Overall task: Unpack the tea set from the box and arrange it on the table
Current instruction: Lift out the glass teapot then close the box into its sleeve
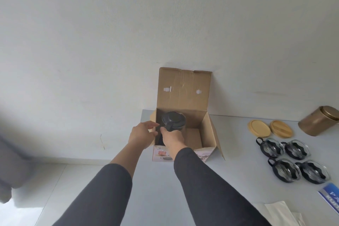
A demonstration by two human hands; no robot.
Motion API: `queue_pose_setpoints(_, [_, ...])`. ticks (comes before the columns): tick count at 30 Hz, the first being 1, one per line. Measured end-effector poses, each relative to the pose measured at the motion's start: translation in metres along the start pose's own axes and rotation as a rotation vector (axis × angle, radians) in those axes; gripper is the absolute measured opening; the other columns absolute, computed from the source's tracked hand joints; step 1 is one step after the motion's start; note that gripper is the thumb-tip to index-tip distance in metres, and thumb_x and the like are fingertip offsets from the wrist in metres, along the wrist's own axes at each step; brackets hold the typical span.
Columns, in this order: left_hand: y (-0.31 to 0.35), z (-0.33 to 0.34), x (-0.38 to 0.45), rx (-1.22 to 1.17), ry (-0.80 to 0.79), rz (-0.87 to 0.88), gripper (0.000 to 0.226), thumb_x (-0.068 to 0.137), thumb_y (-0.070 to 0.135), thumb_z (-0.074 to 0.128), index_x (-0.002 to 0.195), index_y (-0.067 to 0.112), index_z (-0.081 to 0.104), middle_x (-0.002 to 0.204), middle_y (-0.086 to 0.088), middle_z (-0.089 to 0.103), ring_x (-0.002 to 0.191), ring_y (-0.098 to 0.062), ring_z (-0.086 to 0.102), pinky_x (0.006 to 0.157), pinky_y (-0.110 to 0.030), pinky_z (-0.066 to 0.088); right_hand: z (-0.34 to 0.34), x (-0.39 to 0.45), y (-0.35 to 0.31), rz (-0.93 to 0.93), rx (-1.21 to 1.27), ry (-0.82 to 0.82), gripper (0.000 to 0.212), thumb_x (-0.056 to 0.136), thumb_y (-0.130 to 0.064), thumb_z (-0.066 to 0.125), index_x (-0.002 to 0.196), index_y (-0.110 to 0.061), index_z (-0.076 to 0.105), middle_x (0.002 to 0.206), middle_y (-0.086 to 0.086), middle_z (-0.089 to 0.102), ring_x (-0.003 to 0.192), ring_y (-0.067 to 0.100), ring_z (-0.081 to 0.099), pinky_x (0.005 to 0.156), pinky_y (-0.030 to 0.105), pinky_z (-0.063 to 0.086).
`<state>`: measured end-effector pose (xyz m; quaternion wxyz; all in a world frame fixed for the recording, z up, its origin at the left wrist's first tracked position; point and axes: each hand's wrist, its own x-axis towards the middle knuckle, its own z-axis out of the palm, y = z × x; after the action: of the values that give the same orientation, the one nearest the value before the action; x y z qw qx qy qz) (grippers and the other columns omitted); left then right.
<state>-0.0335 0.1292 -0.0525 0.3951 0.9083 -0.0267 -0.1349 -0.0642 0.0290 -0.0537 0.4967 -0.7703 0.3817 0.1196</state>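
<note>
A white wall (pixel 128 33) fills most of the view, and a pale grey table (pixel 229 152) stands against it. On the table, at its left end, is the open cardboard box (pixel 207 132), with its lid flap (pixel 183 90) standing up against the wall.

To the right of the box, well apart from it, are four glass cups (pixel 291 160) with black holders, in two rows. Behind them lie two round wooden coasters (pixel 270 127), and a bronze tin (pixel 319 123) is tilted near the right edge.

The dark teapot (pixel 173 121) is in the left part of the box, and its lid shows about level with the box rim. It seems upright, so its long axis is vertical, and its handle points toward the person.

The right hand (pixel 173 138) is nearer: its fingers are curled around the handle. The left hand (pixel 143 134) is just beside the pot, at the left wall of the box, with fingers relaxed and holding nothing.

I judge the coming move goes straight up, then right toward the cups.
</note>
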Motion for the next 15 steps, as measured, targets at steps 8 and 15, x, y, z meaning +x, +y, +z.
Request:
queue_pose_setpoints(8, [-0.002,0.000,0.005,0.022,0.000,-0.026,0.028,0.091,0.020,0.059,0.117,0.029,0.063,0.128,-0.001,0.060,0.113,-0.023,0.058,0.072,-0.023,0.044,-0.036,-0.006,-0.008,0.039,0.378,-0.026,0.045,0.095,-0.044,0.046,0.125,-0.010,0.049,0.092,-0.001,0.054,0.088,0.017,0.052,0.087,0.031,0.047])
queue_pose_setpoints(15, [0.003,0.002,0.006,0.132,0.007,-0.010,0.029,0.090,0.017,0.057,0.115,0.029,0.065,0.121,-0.003,0.064,0.108,-0.023,0.058,0.076,-0.029,0.049,-0.091,-0.025,-0.028,-0.144,0.559,-0.006,0.030,0.094,-0.040,0.051,0.104,-0.012,0.058,0.082,0.004,0.065,0.065,0.014,0.061,0.079,0.030,0.058])
